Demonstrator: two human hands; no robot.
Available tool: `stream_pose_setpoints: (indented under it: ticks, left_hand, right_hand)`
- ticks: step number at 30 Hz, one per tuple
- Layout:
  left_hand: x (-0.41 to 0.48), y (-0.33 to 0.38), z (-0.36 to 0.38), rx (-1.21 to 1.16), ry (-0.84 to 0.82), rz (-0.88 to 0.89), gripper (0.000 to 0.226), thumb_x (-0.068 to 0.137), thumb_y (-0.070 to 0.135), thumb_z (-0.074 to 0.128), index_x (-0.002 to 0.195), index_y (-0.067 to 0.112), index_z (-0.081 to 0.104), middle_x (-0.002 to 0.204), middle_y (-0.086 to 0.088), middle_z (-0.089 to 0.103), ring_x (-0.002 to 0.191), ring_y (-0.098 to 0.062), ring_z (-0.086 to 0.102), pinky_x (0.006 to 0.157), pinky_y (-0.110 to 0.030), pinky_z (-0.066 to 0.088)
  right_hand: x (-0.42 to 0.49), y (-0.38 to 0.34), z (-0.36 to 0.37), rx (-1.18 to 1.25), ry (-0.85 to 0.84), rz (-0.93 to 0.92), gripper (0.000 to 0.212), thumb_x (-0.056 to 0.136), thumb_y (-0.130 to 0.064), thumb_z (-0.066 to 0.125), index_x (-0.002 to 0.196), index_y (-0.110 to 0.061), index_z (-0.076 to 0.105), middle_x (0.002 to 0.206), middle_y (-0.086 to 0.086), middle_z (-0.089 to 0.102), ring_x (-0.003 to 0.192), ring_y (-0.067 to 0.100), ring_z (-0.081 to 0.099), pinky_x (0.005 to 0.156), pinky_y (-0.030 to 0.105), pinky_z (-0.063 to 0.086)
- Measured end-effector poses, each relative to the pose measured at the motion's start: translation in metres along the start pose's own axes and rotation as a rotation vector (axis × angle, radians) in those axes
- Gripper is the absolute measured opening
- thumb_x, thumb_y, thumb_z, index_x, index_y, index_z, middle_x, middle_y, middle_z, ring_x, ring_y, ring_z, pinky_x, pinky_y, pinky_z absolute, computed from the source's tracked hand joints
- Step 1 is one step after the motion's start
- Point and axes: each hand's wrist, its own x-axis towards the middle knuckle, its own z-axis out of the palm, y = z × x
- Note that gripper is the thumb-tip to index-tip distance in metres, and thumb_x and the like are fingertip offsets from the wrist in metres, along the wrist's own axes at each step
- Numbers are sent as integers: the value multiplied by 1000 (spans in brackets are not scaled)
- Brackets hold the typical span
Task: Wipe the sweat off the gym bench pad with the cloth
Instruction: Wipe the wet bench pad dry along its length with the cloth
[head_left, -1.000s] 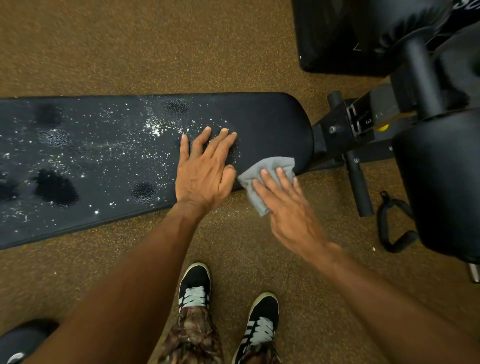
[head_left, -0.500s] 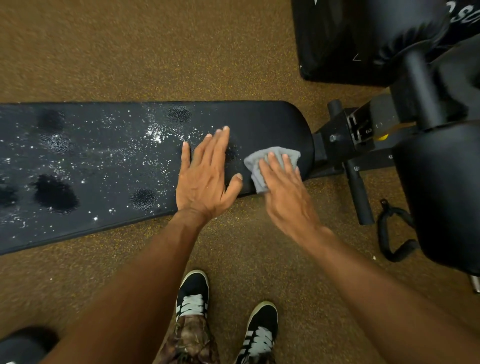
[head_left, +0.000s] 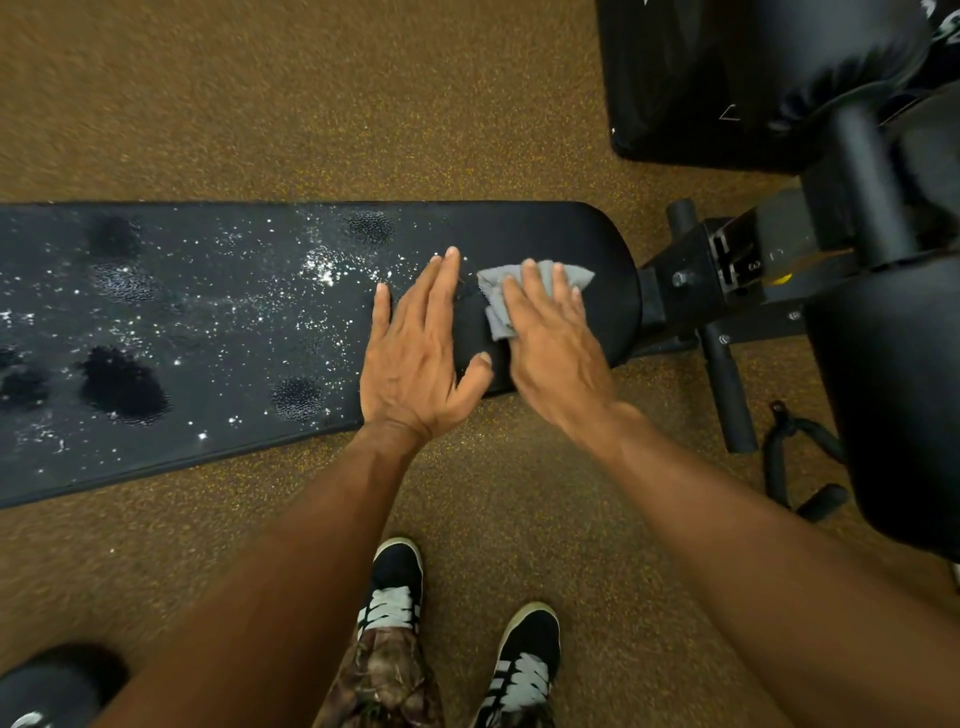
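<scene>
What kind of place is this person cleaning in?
Most likely a gym or home workout room. A long black padded bench speckled with sweat droplets sits on brown flecked rubber flooring, and its metal frame with an adjustment bracket and thick black roller pads stands to the right.

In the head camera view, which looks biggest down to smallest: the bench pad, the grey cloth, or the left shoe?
1. bench pad, by far.
2. left shoe.
3. grey cloth, partly hidden under the right hand, so its full size is unsure.
</scene>
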Motion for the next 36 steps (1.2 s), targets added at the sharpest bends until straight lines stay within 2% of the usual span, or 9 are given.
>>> stream_pose_setpoints:
  ticks: [3,6,12,16,18,22,26,32,36]
  left_hand:
    - [0,0,-1,-15,9,1,92,85,55,35,161,6,15,167,-9,26,155,-21,25,125,-59,12]
    - [0,0,-2,3,-7,-8,95,82,53,37,161,6,15,166,-10,27,154,-22,26,125,-60,13]
    - [-1,2,0,56,-32,-14,95,81,51,39,162,8,14,159,-12,41,151,-28,33,125,-59,13]
    - [-1,1,0,42,-16,-12,94,81,50,39,162,8,15,160,-11,39,151,-28,33,125,-59,13]
    - [-1,2,0,47,-15,-11,93,82,49,39,162,8,15,159,-12,41,150,-28,33,125,-59,14]
    - [0,1,0,86,-30,-19,93,82,51,39,161,7,16,155,-13,45,150,-28,34,125,-59,14]
    - [0,1,2,103,-25,-19,93,82,51,39,161,7,19,155,-12,46,149,-28,35,125,-59,15]
    - [0,0,4,130,-34,-13,93,80,51,42,160,8,24,157,-7,44,150,-28,34,125,-59,14]
    - [0,1,3,126,-20,-16,94,80,50,43,161,7,22,156,-7,45,150,-28,34,124,-59,15]
  right_hand:
    - [-7,-4,4,18,-7,-108,59,97,-9,40,154,-11,23,162,13,15,150,34,-2,121,44,-3]
    - [-37,25,-5,-54,-53,-202,61,94,-7,32,154,-16,23,162,8,13,150,30,2,122,47,3]
    - [12,34,-12,-36,22,83,64,95,-2,39,155,-13,18,163,11,12,150,36,-1,121,51,11]
    - [4,10,-2,47,9,-72,64,96,0,39,155,-14,20,162,10,15,150,33,-1,122,46,2]
    - [-19,22,-4,24,-15,-142,64,96,1,36,155,-16,19,163,7,13,151,29,0,122,45,5]
    - [-32,56,-21,-40,-45,-43,63,96,0,33,155,-15,18,163,7,11,151,25,0,123,44,6]
    - [7,39,-15,-6,22,61,62,96,-3,39,155,-11,20,163,11,14,150,32,1,122,46,10]
    - [-20,33,-1,29,-14,-163,62,94,0,41,153,-12,26,161,9,20,151,27,6,122,46,8]
    - [-24,56,-20,-6,-42,-46,65,95,1,38,155,-14,19,163,6,12,151,24,1,122,46,11]
